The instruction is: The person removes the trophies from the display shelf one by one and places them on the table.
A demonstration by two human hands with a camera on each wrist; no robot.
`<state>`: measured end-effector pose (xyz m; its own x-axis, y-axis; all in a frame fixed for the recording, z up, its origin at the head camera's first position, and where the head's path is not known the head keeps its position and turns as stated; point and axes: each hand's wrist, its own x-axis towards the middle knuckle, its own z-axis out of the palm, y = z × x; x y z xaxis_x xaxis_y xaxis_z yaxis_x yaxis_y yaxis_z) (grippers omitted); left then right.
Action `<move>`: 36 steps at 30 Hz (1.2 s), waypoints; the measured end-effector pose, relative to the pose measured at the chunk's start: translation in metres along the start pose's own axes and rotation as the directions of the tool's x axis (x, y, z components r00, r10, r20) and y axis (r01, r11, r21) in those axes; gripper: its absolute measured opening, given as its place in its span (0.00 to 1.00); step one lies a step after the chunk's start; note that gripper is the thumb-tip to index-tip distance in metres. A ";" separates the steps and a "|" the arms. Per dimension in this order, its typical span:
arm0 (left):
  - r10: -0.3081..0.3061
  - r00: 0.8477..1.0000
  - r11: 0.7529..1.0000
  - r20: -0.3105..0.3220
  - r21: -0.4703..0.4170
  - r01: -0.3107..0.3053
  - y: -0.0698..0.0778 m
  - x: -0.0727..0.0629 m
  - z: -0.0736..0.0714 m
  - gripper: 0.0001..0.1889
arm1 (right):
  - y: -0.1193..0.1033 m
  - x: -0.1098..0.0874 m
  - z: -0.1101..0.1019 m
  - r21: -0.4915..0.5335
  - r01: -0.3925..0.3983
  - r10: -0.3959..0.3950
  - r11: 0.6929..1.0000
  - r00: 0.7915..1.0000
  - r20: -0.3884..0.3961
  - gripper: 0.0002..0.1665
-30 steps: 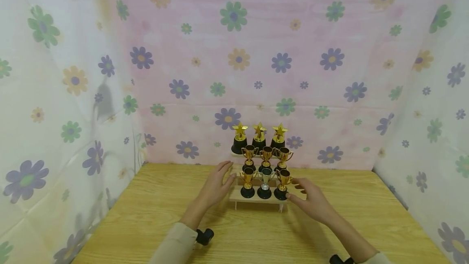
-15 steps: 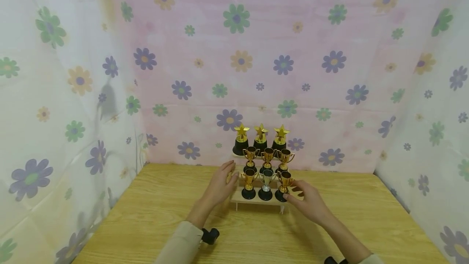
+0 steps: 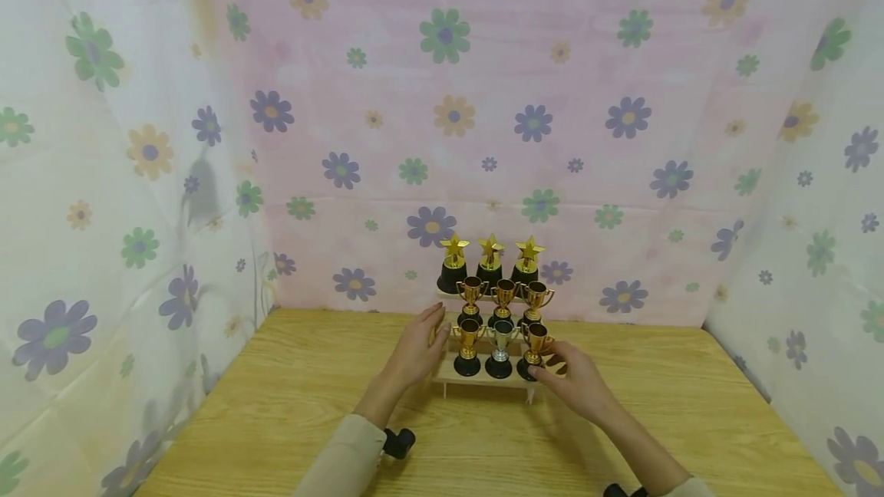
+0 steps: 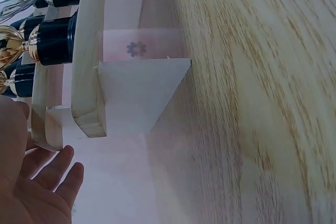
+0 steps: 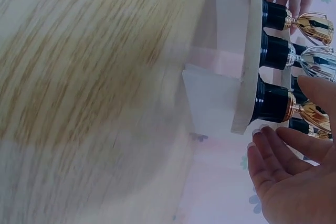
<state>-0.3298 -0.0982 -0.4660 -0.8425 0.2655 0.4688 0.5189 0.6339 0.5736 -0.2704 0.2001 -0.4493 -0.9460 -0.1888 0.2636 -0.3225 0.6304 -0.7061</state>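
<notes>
A three-tier wooden stand (image 3: pixel 483 380) holds small trophies. Three gold star trophies (image 3: pixel 453 276) top it, and gold cups (image 3: pixel 472 294) fill the middle tier. Along the front tier, a silver trophy cup (image 3: pixel 500 347) stands between a gold one (image 3: pixel 467 345) and another gold trophy cup (image 3: pixel 535 340) at the right end. My left hand (image 3: pixel 417 345) lies along the stand's left side, its fingers (image 4: pixel 60 174) extended by a board's end. My right hand (image 3: pixel 576 383) is around the front right gold cup, thumb before its black base, fingers (image 5: pixel 278 156) nearly straight beside it; firm contact is unclear.
The stand sits on a wood-grain table (image 3: pixel 290 405). Flower-printed cloth (image 3: pixel 442 98) hangs behind and along both sides. Each wrist wears a black camera mount (image 3: pixel 399 443).
My right hand has shifted left, and its thumb now reaches further across the front right gold cup's base. My left hand has edged closer to the stand. The trophies keep their places.
</notes>
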 end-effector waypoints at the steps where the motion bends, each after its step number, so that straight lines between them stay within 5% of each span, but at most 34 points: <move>1: 0.001 1.000 1.000 0.002 0.009 -0.001 0.000 0.000 0.000 0.24 | 0.000 0.000 0.001 -0.002 -0.001 0.001 1.000 1.000 -0.003 0.19; 23: 0.011 1.000 0.997 0.019 0.082 -0.013 -0.001 0.002 0.004 0.23 | 0.008 0.008 0.016 0.005 -0.046 0.046 0.999 0.996 -0.078 0.14; 36: -0.026 0.999 0.998 0.032 0.049 0.024 0.001 0.006 0.002 0.23 | 0.010 0.011 0.014 0.010 -0.029 0.029 1.000 0.996 -0.085 0.09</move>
<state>-0.3342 -0.0945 -0.4640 -0.8599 0.2720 0.4319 0.4904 0.6751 0.5512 -0.2847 0.1938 -0.4627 -0.9488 -0.1050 0.2978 -0.2955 0.6282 -0.7197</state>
